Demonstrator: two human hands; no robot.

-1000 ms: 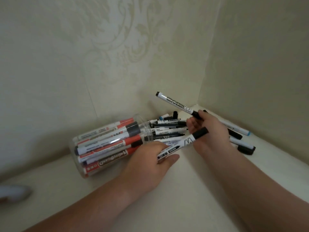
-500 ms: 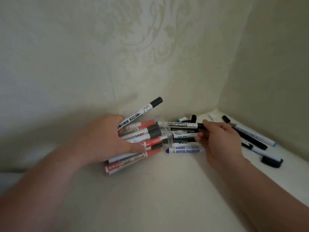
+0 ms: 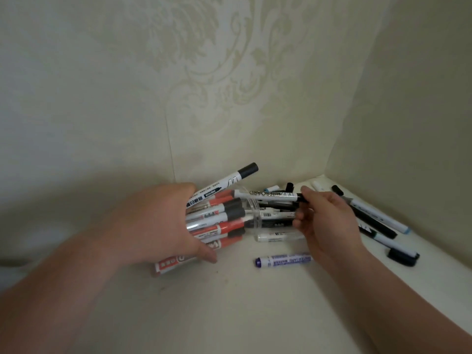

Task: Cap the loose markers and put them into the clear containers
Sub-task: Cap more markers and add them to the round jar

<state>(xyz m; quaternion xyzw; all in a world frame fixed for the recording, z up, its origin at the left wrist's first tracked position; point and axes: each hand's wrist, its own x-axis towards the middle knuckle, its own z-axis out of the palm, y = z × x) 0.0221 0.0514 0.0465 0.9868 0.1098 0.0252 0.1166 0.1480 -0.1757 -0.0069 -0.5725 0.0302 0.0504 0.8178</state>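
Clear plastic, the container (image 3: 252,227) lies on its side on the desk (image 3: 229,302), already holding many red and black markers. The left hand (image 3: 153,226) closes its grip round the container, with one black-capped marker (image 3: 222,185) caught under the fingers. The right hand (image 3: 324,226) pinches a whiteboard marker (image 3: 268,195) at the container's mouth. Perhaps half is done: a purple marker (image 3: 283,260) before the mouth and loose markers (image 3: 383,217) right of the container are left. Cream desk, patterned wallpaper (image 3: 217,85) behind the container.

Cream damask wallpaper (image 3: 204,72) — corner walls — pale shelf surface (image 3: 229,315)
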